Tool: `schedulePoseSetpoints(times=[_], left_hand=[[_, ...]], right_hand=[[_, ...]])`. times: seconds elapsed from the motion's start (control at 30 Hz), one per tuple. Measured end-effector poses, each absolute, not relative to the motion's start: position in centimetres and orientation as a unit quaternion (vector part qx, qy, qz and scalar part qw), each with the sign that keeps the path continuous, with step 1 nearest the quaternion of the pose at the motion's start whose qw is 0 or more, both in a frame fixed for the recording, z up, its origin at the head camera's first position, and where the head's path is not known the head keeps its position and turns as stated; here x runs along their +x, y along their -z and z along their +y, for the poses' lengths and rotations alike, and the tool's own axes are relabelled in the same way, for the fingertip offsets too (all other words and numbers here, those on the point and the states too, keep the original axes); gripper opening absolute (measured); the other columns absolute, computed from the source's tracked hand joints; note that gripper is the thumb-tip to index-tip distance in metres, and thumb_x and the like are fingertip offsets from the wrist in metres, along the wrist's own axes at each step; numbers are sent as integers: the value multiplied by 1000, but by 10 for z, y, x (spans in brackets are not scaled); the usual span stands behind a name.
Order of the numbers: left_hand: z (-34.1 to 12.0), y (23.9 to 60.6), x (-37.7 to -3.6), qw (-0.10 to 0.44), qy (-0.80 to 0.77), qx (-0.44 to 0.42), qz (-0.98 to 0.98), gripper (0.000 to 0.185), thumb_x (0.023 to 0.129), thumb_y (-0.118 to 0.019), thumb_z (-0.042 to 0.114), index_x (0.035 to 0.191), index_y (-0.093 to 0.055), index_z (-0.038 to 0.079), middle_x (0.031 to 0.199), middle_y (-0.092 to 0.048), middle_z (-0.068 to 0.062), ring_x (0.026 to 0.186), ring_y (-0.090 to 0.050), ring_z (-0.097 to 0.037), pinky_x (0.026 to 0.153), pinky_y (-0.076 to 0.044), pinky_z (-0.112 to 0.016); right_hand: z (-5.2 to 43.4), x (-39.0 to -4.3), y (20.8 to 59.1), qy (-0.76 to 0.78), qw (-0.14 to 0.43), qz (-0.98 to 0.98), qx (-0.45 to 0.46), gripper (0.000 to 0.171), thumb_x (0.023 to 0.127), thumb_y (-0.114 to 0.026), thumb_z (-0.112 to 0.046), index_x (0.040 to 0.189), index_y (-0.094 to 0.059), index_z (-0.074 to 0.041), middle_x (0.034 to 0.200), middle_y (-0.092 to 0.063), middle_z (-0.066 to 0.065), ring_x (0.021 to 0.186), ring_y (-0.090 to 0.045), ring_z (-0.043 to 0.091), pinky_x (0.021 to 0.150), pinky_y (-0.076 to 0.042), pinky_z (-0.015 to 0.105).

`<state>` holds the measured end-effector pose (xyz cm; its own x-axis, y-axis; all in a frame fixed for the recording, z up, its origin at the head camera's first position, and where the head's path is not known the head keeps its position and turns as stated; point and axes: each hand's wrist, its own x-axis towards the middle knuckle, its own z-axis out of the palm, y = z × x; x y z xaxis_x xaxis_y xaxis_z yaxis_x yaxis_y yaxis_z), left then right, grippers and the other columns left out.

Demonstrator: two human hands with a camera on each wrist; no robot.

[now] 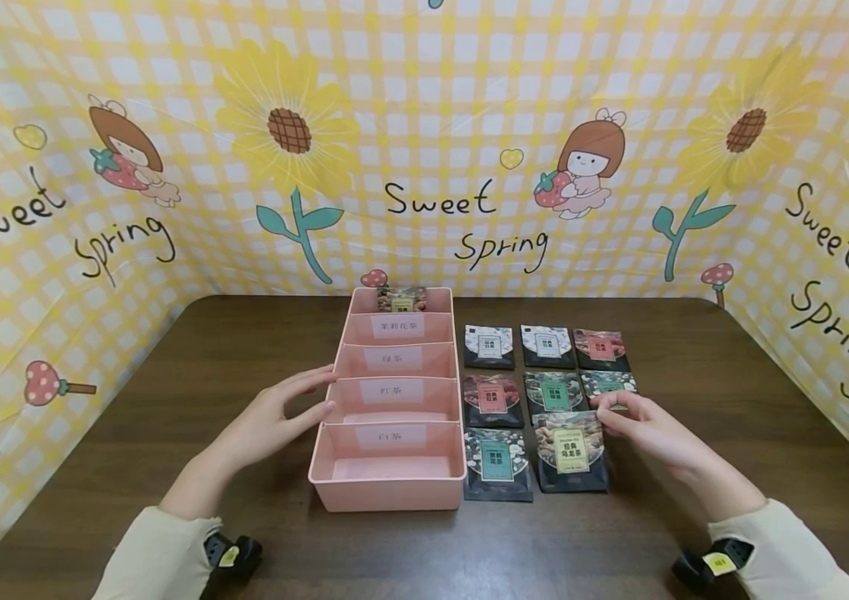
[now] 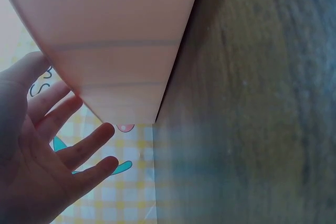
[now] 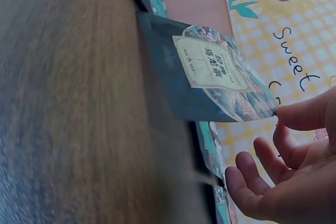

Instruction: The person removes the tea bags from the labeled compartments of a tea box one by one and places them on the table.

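Note:
My right hand [image 1: 649,429] pinches the top corner of a tea sachet [image 1: 572,454] with a yellow label, between thumb and index finger. In the right wrist view the sachet [image 3: 202,72] tilts up off the table, its other fingers apart from it. My left hand [image 1: 274,417] rests its fingertips on the left rim of a long pink divided box [image 1: 387,493], fingers spread and fairly straight in the left wrist view. Paper labels mark the box's dividers. A yellow-labelled sachet [image 1: 402,302] stands in the farthest compartment.
Right of the box, sachets lie in rows: white-labelled ones [image 1: 489,346] at the back, red ones [image 1: 494,400], and green or teal ones [image 1: 497,463]. The brown wooden table [image 1: 244,533] ends at a yellow checked cloth [image 1: 424,125] behind.

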<state>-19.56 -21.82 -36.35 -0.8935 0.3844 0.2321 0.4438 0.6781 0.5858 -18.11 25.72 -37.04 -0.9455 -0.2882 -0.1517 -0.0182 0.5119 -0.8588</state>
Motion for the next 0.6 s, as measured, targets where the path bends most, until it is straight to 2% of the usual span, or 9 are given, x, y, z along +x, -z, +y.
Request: schedulePoseSetpoints(times=[0.13, 0.27, 0.43, 0.6], left_hand=[[-218, 363, -195, 45, 331, -227, -915, 43, 90, -61, 24, 131, -54, 10, 140, -50, -13, 125, -50, -34, 101, -41, -53], [-218, 364, -195, 47, 331, -226, -915, 43, 90, -61, 25, 130, -54, 10, 139, -50, -13, 124, -51, -34, 101, -41, -52], [-218, 364, -196, 49, 331, -228, -914, 43, 90, -62, 24, 130, -54, 9, 139, -50, -12, 124, -52, -33, 101, -42, -51], [-219, 364, -196, 49, 332, -228, -914, 44, 90, -62, 25, 130, -54, 9, 139, -50, -13, 124, -51, -33, 101, -41, -51]], right_hand=[[254, -183, 375, 480, 126, 865, -69, 25, 98, -46, -16, 106, -47, 8, 132, -42, 32, 116, -47, 31, 94, -46, 39], [249, -185, 378, 476, 118, 870, -42, 21, 97, -48, -14, 103, -47, 6, 120, -46, 25, 97, -49, 22, 77, -41, 26], [244, -185, 381, 467, 108, 877, -25, 18, 96, -50, -13, 100, -49, 5, 101, -49, 15, 77, -47, 17, 64, -37, 26], [242, -186, 382, 434, 94, 896, -19, 18, 95, -51, -14, 98, -52, 4, 101, -48, 15, 78, -46, 18, 63, -36, 27]])
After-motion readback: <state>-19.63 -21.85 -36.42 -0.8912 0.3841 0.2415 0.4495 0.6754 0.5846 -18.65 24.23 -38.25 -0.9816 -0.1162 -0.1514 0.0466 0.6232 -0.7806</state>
